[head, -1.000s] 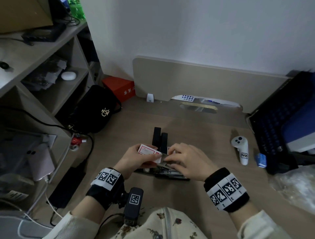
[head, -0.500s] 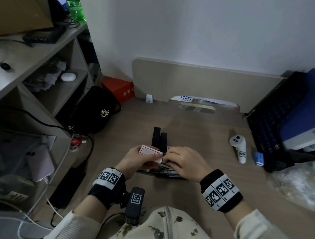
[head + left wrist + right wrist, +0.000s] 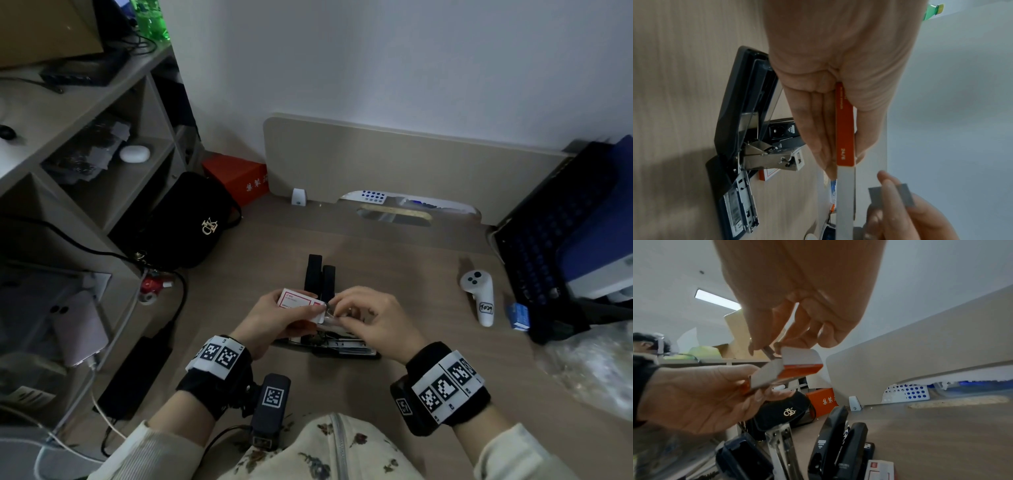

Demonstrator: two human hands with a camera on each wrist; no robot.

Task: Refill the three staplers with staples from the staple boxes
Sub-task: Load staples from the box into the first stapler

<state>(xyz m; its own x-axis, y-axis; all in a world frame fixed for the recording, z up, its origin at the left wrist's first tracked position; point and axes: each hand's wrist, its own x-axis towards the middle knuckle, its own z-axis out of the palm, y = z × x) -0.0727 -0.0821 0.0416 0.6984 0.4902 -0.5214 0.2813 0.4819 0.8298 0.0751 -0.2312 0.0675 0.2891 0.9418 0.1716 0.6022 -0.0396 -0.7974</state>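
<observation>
1. The step in hand looks like drawing a strip of staples out of a staple box, with one stapler lying open and ready to be filled.
2. The left hand (image 3: 274,320) grips the staple box (image 3: 298,301), thumb on one face and fingers curled under the other, holding it above the desk (image 3: 411,274) with its open end toward the right.
3. The right hand (image 3: 373,320) pinches a grey strip of staples (image 3: 890,194) between thumb and forefinger just at the box mouth; its other fingers are loosely curled.
4. The open stapler (image 3: 740,146) lies on the desk right under both hands, its top swung back and the metal channel bare.
5. Two shut staplers (image 3: 838,443) stand side by side just beyond it, farther from the person, with a second staple box (image 3: 880,470) beside them.
6. The next move calls for lowering the strip, legs down, into the channel in line with it, then closing the top.
7. The head view hides most of the open stapler behind the hands, and the strip is blurred in the right wrist view, so it may or may not be fully clear of the box.
</observation>
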